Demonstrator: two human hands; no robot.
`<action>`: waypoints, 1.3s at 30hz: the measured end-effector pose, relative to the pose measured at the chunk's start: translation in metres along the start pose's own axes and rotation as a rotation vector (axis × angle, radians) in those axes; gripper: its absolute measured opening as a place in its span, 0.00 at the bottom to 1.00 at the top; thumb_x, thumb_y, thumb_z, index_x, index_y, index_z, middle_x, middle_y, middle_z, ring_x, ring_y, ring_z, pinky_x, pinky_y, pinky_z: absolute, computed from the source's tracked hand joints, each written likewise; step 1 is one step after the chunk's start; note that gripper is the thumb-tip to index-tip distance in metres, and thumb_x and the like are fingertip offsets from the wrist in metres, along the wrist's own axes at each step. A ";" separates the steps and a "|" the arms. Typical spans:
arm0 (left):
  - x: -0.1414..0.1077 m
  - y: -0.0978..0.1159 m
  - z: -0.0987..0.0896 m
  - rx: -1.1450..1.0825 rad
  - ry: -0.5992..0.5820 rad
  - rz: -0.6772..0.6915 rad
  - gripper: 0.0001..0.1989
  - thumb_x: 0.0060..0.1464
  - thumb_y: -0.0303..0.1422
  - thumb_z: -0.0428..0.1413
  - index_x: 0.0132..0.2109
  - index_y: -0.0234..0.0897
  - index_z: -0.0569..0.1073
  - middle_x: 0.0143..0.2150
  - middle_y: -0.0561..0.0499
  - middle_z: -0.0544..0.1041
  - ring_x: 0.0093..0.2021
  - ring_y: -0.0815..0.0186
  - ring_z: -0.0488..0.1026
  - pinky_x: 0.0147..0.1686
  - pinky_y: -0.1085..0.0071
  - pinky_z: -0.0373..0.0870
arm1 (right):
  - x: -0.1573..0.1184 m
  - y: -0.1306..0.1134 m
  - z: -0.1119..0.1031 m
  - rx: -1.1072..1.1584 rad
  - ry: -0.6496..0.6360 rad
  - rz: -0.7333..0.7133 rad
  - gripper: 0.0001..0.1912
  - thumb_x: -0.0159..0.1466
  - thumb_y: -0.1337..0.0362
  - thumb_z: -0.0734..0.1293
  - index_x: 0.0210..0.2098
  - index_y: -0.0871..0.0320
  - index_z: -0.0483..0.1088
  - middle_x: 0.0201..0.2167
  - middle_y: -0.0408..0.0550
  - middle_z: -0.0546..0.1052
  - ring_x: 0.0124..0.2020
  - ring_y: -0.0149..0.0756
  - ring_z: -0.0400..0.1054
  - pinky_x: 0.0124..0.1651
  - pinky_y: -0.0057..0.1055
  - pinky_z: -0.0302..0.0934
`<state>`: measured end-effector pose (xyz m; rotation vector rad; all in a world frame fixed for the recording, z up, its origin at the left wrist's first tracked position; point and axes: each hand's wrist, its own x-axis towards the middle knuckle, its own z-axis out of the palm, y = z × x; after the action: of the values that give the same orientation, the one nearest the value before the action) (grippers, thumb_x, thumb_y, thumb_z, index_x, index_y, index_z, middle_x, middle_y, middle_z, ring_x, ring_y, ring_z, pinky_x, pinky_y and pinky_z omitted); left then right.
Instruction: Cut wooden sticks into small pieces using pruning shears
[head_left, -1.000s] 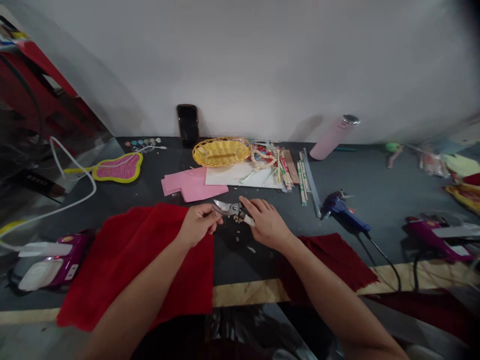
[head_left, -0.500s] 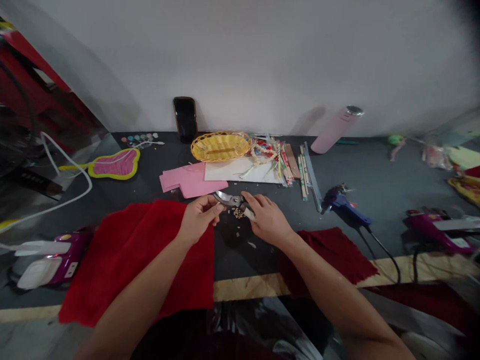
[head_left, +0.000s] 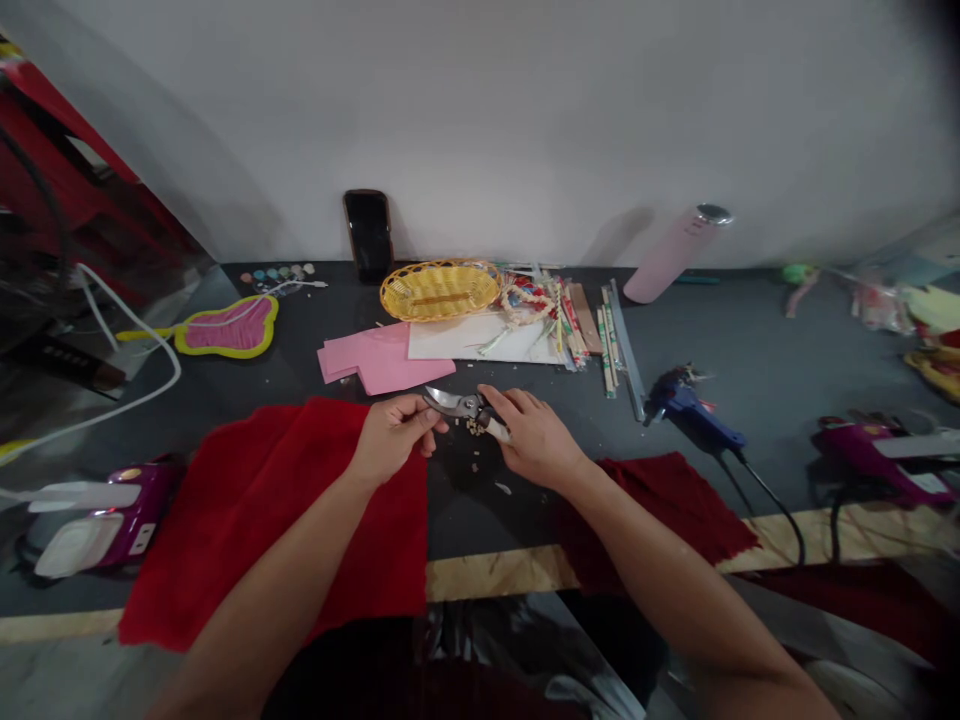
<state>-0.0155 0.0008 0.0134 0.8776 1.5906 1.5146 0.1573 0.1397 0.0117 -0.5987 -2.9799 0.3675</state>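
Note:
My right hand [head_left: 534, 430] is wrapped round the white handles of metal pruning shears [head_left: 457, 402], whose blades point left. My left hand [head_left: 397, 432] is closed in a pinch at the blade end, above the edge of a red cloth [head_left: 300, 510]; whatever its fingertips hold is too small to make out. Under the shears, several small pale pieces [head_left: 474, 428] lie on the dark table. Pink sheets [head_left: 382, 358] lie just beyond my left hand.
A yellow basket [head_left: 440, 292], a phone [head_left: 369, 235] and a pink bottle [head_left: 675, 255] stand at the back. On the right are a blue glue gun [head_left: 697, 415] and a dark red cloth [head_left: 675, 505]. A purple device [head_left: 135, 510] is at left.
The view has shifted very slightly. Both hands stay at the shears, and the fingers of my left hand have moved a little at the blade end.

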 end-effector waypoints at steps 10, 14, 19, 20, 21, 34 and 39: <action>0.002 -0.005 0.006 -0.106 0.098 -0.004 0.13 0.49 0.37 0.60 0.39 0.33 0.73 0.29 0.50 0.78 0.21 0.73 0.69 0.21 0.75 0.68 | 0.000 0.003 0.004 0.020 0.015 0.056 0.32 0.61 0.67 0.58 0.64 0.57 0.47 0.52 0.56 0.66 0.50 0.43 0.61 0.51 0.38 0.56; 0.002 -0.002 0.006 -0.014 0.131 0.003 0.09 0.51 0.35 0.58 0.35 0.32 0.73 0.28 0.50 0.78 0.19 0.74 0.68 0.21 0.76 0.66 | 0.001 0.004 0.002 -0.015 0.037 0.056 0.34 0.61 0.65 0.59 0.65 0.56 0.46 0.53 0.56 0.65 0.51 0.45 0.60 0.51 0.40 0.56; 0.001 0.001 0.003 0.032 0.078 0.005 0.09 0.52 0.36 0.57 0.30 0.32 0.72 0.25 0.51 0.76 0.17 0.74 0.67 0.20 0.77 0.65 | 0.000 0.005 0.001 -0.036 0.034 0.022 0.34 0.63 0.63 0.58 0.66 0.56 0.43 0.55 0.56 0.63 0.52 0.46 0.58 0.51 0.41 0.56; 0.001 0.001 0.003 0.031 0.053 0.007 0.10 0.52 0.36 0.56 0.29 0.33 0.72 0.25 0.51 0.76 0.17 0.74 0.67 0.19 0.77 0.65 | 0.000 0.005 0.001 -0.036 0.031 0.015 0.34 0.63 0.63 0.58 0.66 0.56 0.42 0.55 0.56 0.63 0.51 0.46 0.58 0.51 0.41 0.56; 0.001 0.001 0.003 0.028 0.028 0.008 0.11 0.53 0.37 0.56 0.29 0.33 0.72 0.25 0.51 0.76 0.17 0.74 0.67 0.19 0.77 0.65 | 0.000 0.006 0.001 -0.035 0.028 0.010 0.34 0.63 0.63 0.57 0.67 0.56 0.42 0.55 0.56 0.63 0.52 0.46 0.58 0.50 0.41 0.56; 0.001 -0.002 0.004 -0.068 0.004 -0.022 0.10 0.54 0.37 0.56 0.34 0.32 0.72 0.26 0.51 0.75 0.17 0.74 0.67 0.19 0.76 0.65 | -0.001 0.002 0.000 0.036 -0.013 0.040 0.32 0.60 0.68 0.58 0.63 0.58 0.49 0.50 0.56 0.67 0.49 0.42 0.62 0.51 0.37 0.56; 0.002 -0.005 0.005 -0.097 0.044 -0.002 0.10 0.50 0.35 0.60 0.36 0.33 0.72 0.28 0.52 0.76 0.22 0.73 0.69 0.24 0.75 0.69 | 0.000 0.001 0.001 0.019 0.004 0.046 0.32 0.60 0.66 0.58 0.64 0.59 0.49 0.51 0.56 0.67 0.49 0.43 0.61 0.51 0.37 0.56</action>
<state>-0.0116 0.0052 0.0086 0.7928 1.5349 1.6060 0.1579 0.1403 0.0104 -0.6667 -2.9599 0.3974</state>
